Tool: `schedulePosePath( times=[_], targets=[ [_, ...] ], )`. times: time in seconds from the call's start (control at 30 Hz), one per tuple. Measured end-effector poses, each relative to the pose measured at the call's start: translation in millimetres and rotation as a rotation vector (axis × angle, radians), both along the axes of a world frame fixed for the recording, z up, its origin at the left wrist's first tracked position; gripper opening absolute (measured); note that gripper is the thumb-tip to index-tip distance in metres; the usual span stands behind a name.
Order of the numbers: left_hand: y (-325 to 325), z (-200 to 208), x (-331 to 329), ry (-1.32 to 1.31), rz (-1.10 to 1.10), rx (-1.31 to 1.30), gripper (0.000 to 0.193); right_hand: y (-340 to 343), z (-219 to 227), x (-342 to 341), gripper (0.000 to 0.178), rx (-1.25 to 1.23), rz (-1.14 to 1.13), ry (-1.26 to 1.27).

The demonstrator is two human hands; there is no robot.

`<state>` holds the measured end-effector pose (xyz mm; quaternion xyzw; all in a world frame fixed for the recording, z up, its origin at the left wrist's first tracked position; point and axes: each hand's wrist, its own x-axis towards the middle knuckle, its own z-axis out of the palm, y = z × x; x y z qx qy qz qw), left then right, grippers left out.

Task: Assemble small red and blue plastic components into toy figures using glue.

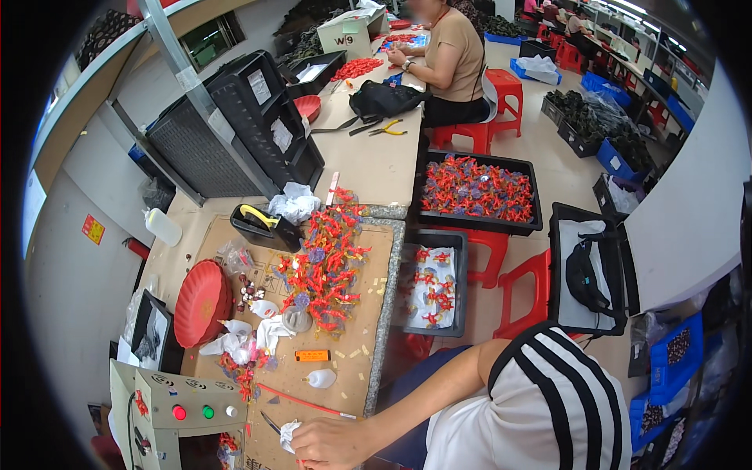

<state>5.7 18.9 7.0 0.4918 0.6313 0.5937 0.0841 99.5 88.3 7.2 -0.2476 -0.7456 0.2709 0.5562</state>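
Observation:
My right hand rests low over the cardboard-covered table. Its fingers are curled down and closed, and what they hold is cut off by the lower edge. Against the fingertips lies a crumpled white tissue, with a thin dark pointed tool beside it. A red stick lies just beyond the hand. Farther off are a white squeeze bottle and an orange box. A large heap of small red figures with purple and yellow parts covers the table's middle. My left hand is out of view.
A grey machine with coloured buttons stands at the near left. Beyond it are a red bowl and black crates. Trays of red figures sit right of the table, near red stools. A person works farther along.

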Motion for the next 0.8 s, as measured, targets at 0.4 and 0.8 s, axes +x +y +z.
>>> schedulePosePath(
  times=[0.4,0.8],
  targets=[
    [-1,0,6,-0.083,-0.053,0.042,0.017,0,-10,-5,0.014,0.106,-0.102,0.061],
    [-16,4,8,0.02,-0.046,0.057,0.017,-15,2,8,0.012,0.114,-0.036,-0.034]
  ],
)
